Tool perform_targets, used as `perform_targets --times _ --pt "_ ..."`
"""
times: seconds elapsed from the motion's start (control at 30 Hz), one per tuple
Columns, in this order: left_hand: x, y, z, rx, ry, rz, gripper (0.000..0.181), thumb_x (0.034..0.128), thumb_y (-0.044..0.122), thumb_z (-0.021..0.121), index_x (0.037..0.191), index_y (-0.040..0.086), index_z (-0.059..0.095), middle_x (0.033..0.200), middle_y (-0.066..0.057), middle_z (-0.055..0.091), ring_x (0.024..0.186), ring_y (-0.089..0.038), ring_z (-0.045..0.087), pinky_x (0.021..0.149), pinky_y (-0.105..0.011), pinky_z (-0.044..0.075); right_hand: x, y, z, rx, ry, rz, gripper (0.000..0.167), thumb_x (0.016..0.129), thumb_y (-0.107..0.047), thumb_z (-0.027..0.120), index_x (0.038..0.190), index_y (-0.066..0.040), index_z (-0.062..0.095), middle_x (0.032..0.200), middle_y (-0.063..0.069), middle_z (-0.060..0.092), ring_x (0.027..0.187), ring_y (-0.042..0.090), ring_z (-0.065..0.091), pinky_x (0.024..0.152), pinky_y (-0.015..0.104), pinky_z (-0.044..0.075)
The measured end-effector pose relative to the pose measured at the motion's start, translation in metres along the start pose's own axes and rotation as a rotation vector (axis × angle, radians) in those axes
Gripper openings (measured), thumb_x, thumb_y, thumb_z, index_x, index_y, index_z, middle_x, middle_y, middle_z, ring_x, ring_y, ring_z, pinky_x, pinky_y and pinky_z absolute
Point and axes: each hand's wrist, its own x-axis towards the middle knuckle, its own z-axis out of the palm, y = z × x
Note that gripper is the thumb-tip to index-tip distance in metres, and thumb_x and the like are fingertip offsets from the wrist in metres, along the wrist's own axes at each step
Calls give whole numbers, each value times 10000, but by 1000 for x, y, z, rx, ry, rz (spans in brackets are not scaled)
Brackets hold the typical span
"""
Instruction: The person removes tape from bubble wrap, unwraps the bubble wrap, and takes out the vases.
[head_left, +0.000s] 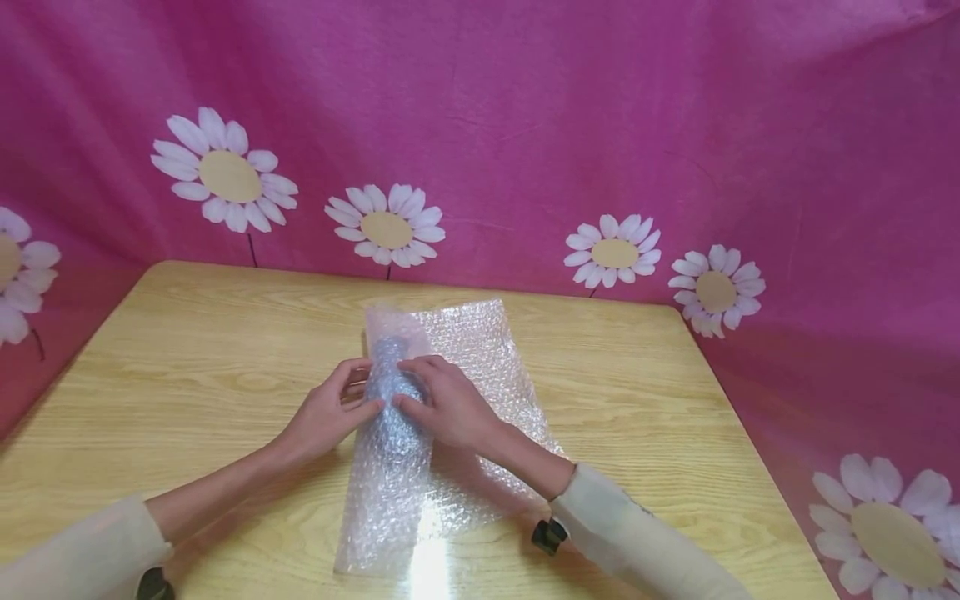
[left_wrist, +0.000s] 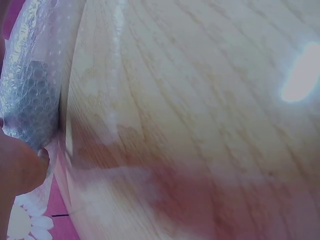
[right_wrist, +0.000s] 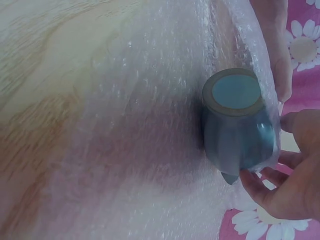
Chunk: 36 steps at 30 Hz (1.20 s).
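Observation:
A blue-grey rounded object (head_left: 396, 425) lies under a folded-over flap of clear bubble wrap (head_left: 480, 350). My left hand (head_left: 330, 414) grips its left side through the wrap, fingers and thumb bent around it. From the right, my right hand (head_left: 453, 407) holds the flap and object with curved fingers. In the right wrist view, the object (right_wrist: 239, 137) shows a round, ringed end and a small pointed part beside my right hand (right_wrist: 297, 175). The left wrist view shows the bubble-covered object (left_wrist: 37, 95) against my left hand (left_wrist: 22, 167).
The wrap lies on a light wooden table (head_left: 645, 417), its unfolded part spreading right of the object. A pink cloth (head_left: 510, 150) with white daisies stands behind the table and along its sides. Glare shows at the table's front.

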Motion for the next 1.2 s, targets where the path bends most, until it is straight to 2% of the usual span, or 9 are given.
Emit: perform_targets --times 0.3,0.47,0.57,0.73,0.9,1.03,1.2 --pt "3 4 2 -1 -8 2 630 956 190 691 1466 0 373 1428 -296 470 1288 -441 491 1037 -482 448 -8 10 -5 86 8 14 482 1023 -314 549 1447 -88 509 1428 90 525 1182 225 568 941 343 509" --pt "4 6 1 1 -23 -4 649 955 196 691 1478 4 359 1439 -303 455 1303 -445 473 1052 -496 430 -15 19 -8 126 16 100 540 1031 -315 522 1515 -101 412 1483 110 469 1230 285 548 959 388 506" --pt "4 6 1 6 -28 -13 649 953 195 690 1478 6 358 1447 -304 446 1313 -448 460 1058 -503 422 -20 25 -9 118 18 141 556 1039 -324 507 1535 -109 378 1511 104 440 1272 289 518 1020 419 464" --pt "4 6 0 15 -27 -22 639 949 199 691 1468 8 371 1451 -303 441 1317 -449 453 1069 -504 412 -27 38 -12 30 5 104 475 1060 -266 475 1480 -46 440 1502 138 446 1370 288 423 1133 421 336" --pt "5 7 0 51 -25 -37 639 947 221 693 1468 24 378 1433 -290 460 1300 -444 472 1059 -514 422 -33 53 -12 -69 -53 64 456 1069 -219 443 1439 46 462 1497 237 423 1409 363 355 1167 486 261" --pt "5 7 0 69 -18 -42 654 942 216 697 1475 22 371 1421 -270 468 1291 -443 481 1048 -515 433 -40 65 -11 -164 -133 84 536 1037 -264 502 1473 36 418 1534 232 372 1447 370 281 1183 509 200" --pt "7 6 1 63 -4 -25 692 932 194 705 1487 0 339 1466 -249 393 1292 -440 475 1033 -502 451 -46 71 -14 -254 -218 73 670 996 -364 570 1523 -7 357 1573 222 300 1470 361 229 1196 503 147"
